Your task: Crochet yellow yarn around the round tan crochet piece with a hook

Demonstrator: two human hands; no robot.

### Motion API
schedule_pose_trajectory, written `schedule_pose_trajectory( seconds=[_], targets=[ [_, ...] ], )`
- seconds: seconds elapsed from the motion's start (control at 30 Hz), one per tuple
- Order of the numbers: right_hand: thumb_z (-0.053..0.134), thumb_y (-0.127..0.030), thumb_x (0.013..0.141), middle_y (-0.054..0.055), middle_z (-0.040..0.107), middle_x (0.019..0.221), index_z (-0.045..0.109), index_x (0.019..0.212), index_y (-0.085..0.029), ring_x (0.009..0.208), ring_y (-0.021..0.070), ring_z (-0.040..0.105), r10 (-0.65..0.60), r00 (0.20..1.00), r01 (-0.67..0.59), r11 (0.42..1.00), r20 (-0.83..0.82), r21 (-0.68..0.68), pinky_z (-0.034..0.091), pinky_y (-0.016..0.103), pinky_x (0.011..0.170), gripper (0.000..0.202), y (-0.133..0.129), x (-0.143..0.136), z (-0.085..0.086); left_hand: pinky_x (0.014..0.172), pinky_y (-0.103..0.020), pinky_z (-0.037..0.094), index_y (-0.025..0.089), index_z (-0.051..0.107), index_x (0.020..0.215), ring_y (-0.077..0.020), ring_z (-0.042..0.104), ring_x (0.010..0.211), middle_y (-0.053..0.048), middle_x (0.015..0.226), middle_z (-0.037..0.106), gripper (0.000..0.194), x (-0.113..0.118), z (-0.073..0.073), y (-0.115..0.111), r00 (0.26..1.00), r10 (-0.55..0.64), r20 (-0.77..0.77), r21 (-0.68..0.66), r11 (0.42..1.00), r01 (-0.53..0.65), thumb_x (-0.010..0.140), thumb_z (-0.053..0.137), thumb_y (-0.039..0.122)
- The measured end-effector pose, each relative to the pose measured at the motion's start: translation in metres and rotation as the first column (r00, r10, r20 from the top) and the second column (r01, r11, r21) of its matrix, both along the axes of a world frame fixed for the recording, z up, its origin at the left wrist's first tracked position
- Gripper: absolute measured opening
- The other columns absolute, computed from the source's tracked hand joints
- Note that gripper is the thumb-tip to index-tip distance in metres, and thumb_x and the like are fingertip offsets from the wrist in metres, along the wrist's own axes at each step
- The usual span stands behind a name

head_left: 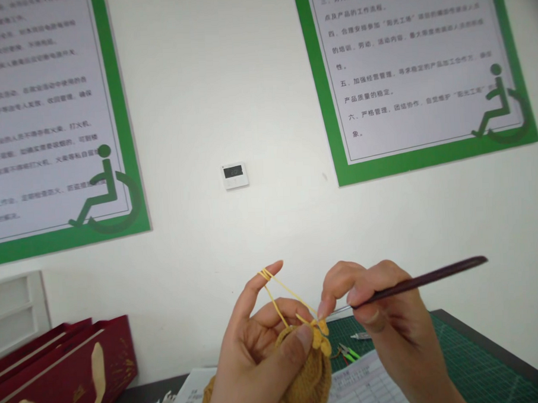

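Note:
My left hand [266, 350] pinches a mustard-yellow crochet piece [310, 375] between thumb and fingers. Yellow yarn [295, 292] loops round its raised index finger and runs down to small light-yellow stitches [320, 337] at the piece's upper edge. In my right hand [385, 309] is a crochet hook [426, 279] with a dark handle, gripped like a pen. Its thin metal shaft points left to the stitches, where the very tip is hard to make out. Part of the yellow piece is hidden behind my left hand.
A green cutting mat [471, 350] lies on the dark table, with a printed sheet [366, 384] and green-handled snips [349, 352] on it. Dark red gift bags [110, 357] stand at the left. Behind is a white wall with a thermostat [234, 175] and green-framed posters [332, 133].

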State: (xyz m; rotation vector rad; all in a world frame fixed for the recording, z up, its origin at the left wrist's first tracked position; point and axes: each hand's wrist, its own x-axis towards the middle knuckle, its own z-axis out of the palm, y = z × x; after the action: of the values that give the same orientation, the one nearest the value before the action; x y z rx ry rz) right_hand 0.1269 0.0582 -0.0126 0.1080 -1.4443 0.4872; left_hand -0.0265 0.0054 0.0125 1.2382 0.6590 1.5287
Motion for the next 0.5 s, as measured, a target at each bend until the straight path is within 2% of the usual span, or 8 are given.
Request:
schedule_pose_trajectory(
  seconds=[0.13, 0.27, 0.5],
  targets=[
    [0.056, -0.029, 0.104, 0.002, 0.075, 0.085, 0.066, 0.106, -0.031, 0.078, 0.021, 0.068, -0.116, 0.993, 0.114, 0.989, 0.01, 0.099, 0.052, 0.041, 0.074, 0.01, -0.0021, 0.001, 0.0012, 0.058, -0.025, 0.041, 0.024, 0.044, 0.147, -0.0128, 0.061, 0.06, -0.002, 0.078, 0.074, 0.088, -0.0002, -0.0014, 0.001, 1.0, 0.004, -0.007, 0.003, 1.0, -0.004, 0.072, 0.09, 0.017],
    [0.057, -0.025, 0.102, 0.004, 0.075, 0.085, 0.066, 0.109, -0.027, 0.075, 0.0212, 0.068, -0.203, 0.979, 0.196, 0.952, 0.007, 0.236, 0.054, 0.043, 0.075, 0.011, -0.0015, 0.0023, 0.0034, 0.056, -0.023, 0.039, 0.023, 0.043, 0.147, -0.0108, 0.058, 0.058, -0.002, 0.078, 0.074, 0.09, 0.0012, -0.0017, 0.0007, 1.0, 0.007, 0.0, 0.007, 1.0, -0.007, 0.072, 0.09, 0.017],
    [0.056, -0.024, 0.102, 0.004, 0.075, 0.089, 0.065, 0.106, -0.027, 0.08, 0.0205, 0.068, -0.285, 0.958, 0.262, 0.92, 0.038, 0.291, 0.054, 0.041, 0.075, 0.009, -0.0012, 0.0013, 0.0011, 0.058, -0.025, 0.042, 0.025, 0.044, 0.148, -0.013, 0.062, 0.061, -0.003, 0.081, 0.075, 0.091, 0.0005, -0.0036, 0.0006, 1.0, 0.001, 0.024, 0.005, 1.0, -0.001, 0.071, 0.092, 0.02]
  ],
)
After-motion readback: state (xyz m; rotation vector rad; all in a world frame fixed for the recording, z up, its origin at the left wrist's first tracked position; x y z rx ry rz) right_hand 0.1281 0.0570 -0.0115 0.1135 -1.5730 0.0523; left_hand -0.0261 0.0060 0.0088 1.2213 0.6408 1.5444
